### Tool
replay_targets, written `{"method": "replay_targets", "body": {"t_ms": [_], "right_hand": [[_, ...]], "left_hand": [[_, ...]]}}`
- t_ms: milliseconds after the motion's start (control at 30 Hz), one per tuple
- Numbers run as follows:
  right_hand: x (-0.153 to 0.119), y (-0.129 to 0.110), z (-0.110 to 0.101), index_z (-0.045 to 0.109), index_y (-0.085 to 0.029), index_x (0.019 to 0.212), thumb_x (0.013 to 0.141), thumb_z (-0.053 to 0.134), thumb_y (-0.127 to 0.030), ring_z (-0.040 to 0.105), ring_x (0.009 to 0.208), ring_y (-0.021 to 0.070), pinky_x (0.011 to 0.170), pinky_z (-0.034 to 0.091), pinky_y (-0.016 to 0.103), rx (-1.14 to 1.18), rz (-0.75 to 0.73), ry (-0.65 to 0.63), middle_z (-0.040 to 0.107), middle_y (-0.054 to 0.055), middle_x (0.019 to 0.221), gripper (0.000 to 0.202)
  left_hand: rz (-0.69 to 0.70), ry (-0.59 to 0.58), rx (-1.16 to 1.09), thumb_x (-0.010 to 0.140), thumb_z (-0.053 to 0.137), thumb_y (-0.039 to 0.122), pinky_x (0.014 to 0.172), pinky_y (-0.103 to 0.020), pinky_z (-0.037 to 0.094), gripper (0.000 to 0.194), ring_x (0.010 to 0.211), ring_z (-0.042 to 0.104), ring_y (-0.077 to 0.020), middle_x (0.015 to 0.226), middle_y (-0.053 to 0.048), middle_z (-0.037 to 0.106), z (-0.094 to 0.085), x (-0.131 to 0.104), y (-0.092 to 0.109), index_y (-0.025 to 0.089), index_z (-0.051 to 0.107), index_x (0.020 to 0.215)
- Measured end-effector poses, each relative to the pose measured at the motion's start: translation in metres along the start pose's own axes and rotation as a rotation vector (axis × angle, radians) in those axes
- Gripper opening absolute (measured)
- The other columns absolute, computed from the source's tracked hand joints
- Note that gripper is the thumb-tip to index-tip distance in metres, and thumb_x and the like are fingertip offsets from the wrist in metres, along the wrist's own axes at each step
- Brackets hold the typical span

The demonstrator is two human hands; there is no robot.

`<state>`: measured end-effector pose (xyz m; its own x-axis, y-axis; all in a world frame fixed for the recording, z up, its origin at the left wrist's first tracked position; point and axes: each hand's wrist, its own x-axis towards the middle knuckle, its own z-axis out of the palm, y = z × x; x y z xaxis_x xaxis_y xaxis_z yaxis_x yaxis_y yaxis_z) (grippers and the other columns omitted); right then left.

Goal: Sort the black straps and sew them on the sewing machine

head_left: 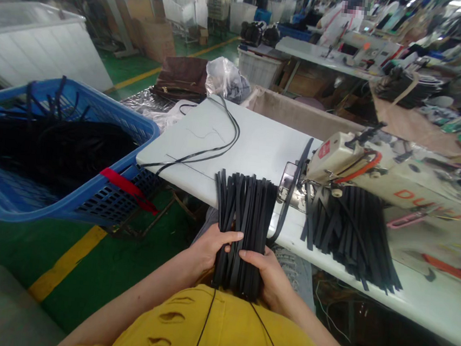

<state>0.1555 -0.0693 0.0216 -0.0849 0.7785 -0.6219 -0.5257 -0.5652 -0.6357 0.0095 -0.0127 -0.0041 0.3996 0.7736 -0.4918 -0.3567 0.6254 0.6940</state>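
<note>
A thick bundle of black strips (251, 213) lies over the front edge of the white table (266, 138), its near end against the yellow top. My left hand (215, 245) is closed round the bundle's left side, thumb across the front. On the right side my right hand (264, 266) grips the same bundle, thumb also on top. Most fingers of both hands are hidden behind the strips. A single black strip (293, 190) lies by the metal plate of the sewing machine (350, 157). More black strips (351, 228) are spread beneath the machine's arm.
A blue basket (59, 208) of black material, with a red band (129, 189), stands at the left. Thin black cords (216, 150) lie across the table's left part. Behind the table are a plastic bag (227, 77) and a beige bin (301, 112). A person (340, 23) sits farther back.
</note>
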Motion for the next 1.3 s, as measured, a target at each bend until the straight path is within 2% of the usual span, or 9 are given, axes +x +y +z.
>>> {"method": "replay_targets", "body": {"t_ms": [100,233,533,600,700,833,933,1133,1300], "right_hand": [[-0.0008,-0.0002,-0.0003,0.079,-0.016,0.095,0.058,0.091,-0.025,0.078,0.081,0.029,0.09,0.061,0.046,0.001,0.0,0.002,0.084,0.009,0.089,0.04],[-0.0009,-0.0001,-0.0006,0.078,-0.017,0.099,0.057,0.092,-0.025,0.079,0.082,0.029,0.09,0.061,0.046,0.007,0.0,0.015,0.084,0.009,0.092,0.045],[-0.0012,0.0008,0.0003,0.076,-0.017,0.103,0.059,0.093,-0.026,0.078,0.082,0.0275,0.085,0.062,0.043,0.023,-0.016,0.012,0.084,0.008,0.093,0.048],[-0.0016,0.0009,0.0001,0.076,-0.018,0.102,0.059,0.093,-0.025,0.077,0.081,0.0259,0.082,0.062,0.04,0.025,-0.019,0.03,0.084,0.007,0.095,0.047],[-0.0013,0.0013,-0.0009,0.077,-0.018,0.097,0.056,0.094,-0.023,0.076,0.078,0.0238,0.079,0.061,0.038,0.019,-0.017,0.067,0.083,0.006,0.094,0.046],[-0.0002,0.0014,-0.0014,0.077,-0.019,0.098,0.053,0.096,-0.023,0.076,0.079,0.0238,0.081,0.06,0.038,0.022,-0.011,0.076,0.083,0.005,0.093,0.049],[-0.0005,0.0013,-0.0013,0.077,-0.02,0.099,0.055,0.095,-0.022,0.075,0.081,0.0229,0.08,0.059,0.036,0.039,-0.017,0.072,0.082,0.004,0.096,0.048],[-0.0029,-0.0001,-0.0018,0.079,-0.018,0.093,0.058,0.09,-0.022,0.072,0.076,0.02,0.075,0.058,0.032,-0.004,-0.048,0.07,0.082,0.004,0.094,0.037],[-0.0021,0.0002,-0.002,0.079,-0.018,0.095,0.058,0.093,-0.027,0.073,0.076,0.0216,0.076,0.058,0.035,-0.018,-0.038,0.035,0.083,0.007,0.095,0.04]], "left_hand": [[-0.006,-0.017,0.008,0.061,0.094,0.038,0.059,-0.028,0.047,0.048,0.06,0.057,-0.0145,0.069,-0.003,0.064,-0.0035,0.0018,-0.002,0.011,0.071,0.094],[-0.027,-0.01,-0.014,0.062,0.094,0.039,0.061,-0.029,0.049,0.05,0.062,0.06,-0.016,0.073,-0.005,0.067,-0.0058,0.0045,-0.005,0.011,0.072,0.096],[-0.058,0.102,-0.085,0.061,0.092,0.035,0.045,-0.021,0.038,0.037,0.046,0.045,-0.0073,0.057,0.003,0.056,-0.0014,0.001,-0.0004,0.013,0.065,0.076],[-0.052,0.105,-0.105,0.061,0.092,0.034,0.05,-0.023,0.046,0.038,0.052,0.054,-0.011,0.063,0.0,0.063,-0.0009,-0.0002,0.0001,0.012,0.068,0.08],[-0.009,0.041,-0.101,0.062,0.093,0.034,0.071,-0.032,0.058,0.046,0.073,0.069,-0.0199,0.086,-0.009,0.074,0.0,-0.0012,-0.0007,0.01,0.072,0.095],[0.007,-0.01,-0.073,0.058,0.095,0.029,0.084,-0.037,0.058,0.051,0.09,0.072,-0.0265,0.098,-0.013,0.075,0.0005,-0.0005,-0.0024,0.009,0.073,0.099],[-0.01,0.015,-0.067,0.06,0.091,0.031,0.079,-0.036,0.058,0.049,0.086,0.071,-0.0262,0.094,-0.012,0.076,0.0004,0.0002,-0.0026,0.01,0.073,0.1],[-0.082,0.082,-0.119,0.057,0.083,0.025,0.058,-0.025,0.051,0.029,0.06,0.061,-0.0143,0.068,-0.004,0.066,0.002,0.0016,-0.0007,0.013,0.065,0.076],[-0.102,0.032,-0.13,0.06,0.085,0.025,0.049,-0.019,0.041,0.036,0.05,0.048,-0.0077,0.059,0.003,0.055,0.002,0.003,0.0001,0.014,0.067,0.088]]}}
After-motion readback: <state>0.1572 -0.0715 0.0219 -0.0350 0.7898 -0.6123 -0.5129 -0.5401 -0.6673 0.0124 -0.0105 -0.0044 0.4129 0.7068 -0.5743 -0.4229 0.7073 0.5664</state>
